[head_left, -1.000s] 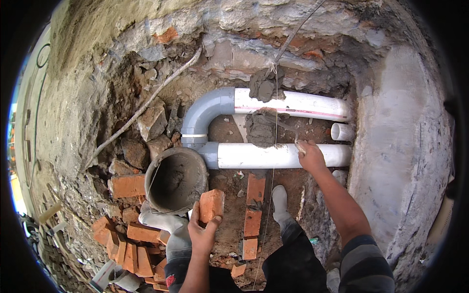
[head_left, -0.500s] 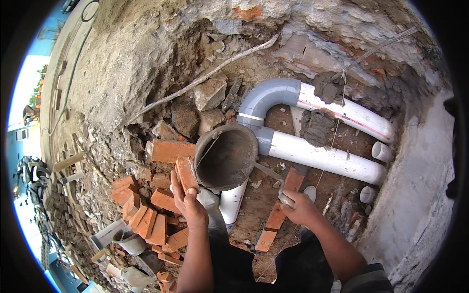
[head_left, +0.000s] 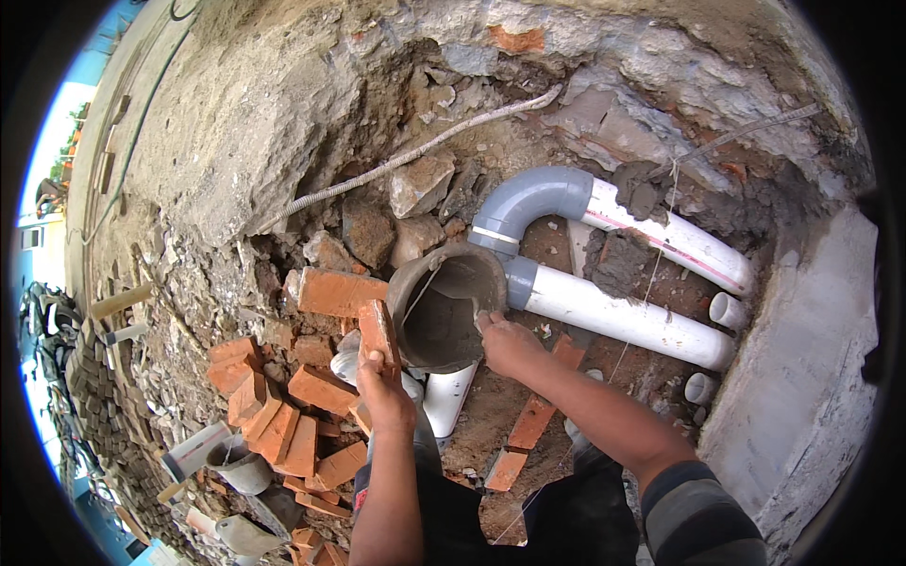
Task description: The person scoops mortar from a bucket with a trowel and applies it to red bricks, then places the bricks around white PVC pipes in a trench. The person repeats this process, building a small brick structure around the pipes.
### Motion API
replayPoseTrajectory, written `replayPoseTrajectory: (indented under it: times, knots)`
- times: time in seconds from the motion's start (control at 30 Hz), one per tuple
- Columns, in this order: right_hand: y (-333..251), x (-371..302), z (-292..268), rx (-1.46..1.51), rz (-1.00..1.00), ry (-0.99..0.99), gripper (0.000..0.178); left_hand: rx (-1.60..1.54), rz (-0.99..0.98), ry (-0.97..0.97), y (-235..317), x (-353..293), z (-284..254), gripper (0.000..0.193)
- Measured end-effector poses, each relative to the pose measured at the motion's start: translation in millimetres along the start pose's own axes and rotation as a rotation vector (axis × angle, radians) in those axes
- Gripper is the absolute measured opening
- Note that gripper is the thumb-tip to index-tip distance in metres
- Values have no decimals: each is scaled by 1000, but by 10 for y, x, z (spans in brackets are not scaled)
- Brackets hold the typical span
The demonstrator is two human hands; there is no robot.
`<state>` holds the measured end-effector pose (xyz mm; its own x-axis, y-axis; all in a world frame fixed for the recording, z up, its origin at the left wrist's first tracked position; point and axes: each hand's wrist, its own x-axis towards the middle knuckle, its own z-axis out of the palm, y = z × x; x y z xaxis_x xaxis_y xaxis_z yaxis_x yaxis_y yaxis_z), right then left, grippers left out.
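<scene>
My left hand (head_left: 385,394) grips an orange brick (head_left: 377,327), held upright beside the bucket's left edge. At the right rim of a round mortar-smeared bucket (head_left: 444,364), my right hand (head_left: 514,345) is closed on a trowel (head_left: 478,314). The trowel's blade reaches into the bucket and is hard to make out against the grey mortar inside. A wire handle crosses the bucket's left side. Below my right forearm, a row of laid bricks (head_left: 531,422) runs along the soil. Another brick (head_left: 335,292) lies flat just left of the bucket.
Two white pipes (head_left: 623,318) join a grey elbow (head_left: 533,193) beyond the bucket, with mortar lumps (head_left: 618,264) near them. A taut string (head_left: 651,283) crosses above. Loose bricks (head_left: 297,443) are heaped at left. A concrete ledge (head_left: 793,349) borders the right side; rough broken masonry lies behind.
My right hand has moved left and away from me, from above the brick row to the bucket, taking the trowel into it. My left hand still holds its brick, now turned more upright.
</scene>
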<state>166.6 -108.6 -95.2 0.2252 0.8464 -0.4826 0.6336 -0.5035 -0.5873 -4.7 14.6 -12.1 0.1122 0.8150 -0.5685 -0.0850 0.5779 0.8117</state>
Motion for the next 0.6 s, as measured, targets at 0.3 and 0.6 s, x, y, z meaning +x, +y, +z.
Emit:
replayPoseTrajectory:
  times: [0.3,0.6]
  knots:
    - [-163,118,63,-3,26,-119,19,75,-48,-7,-24,53,-22,39]
    - [-262,151,-112,115,42,-63,25,18,11,1,-39,85,18,42]
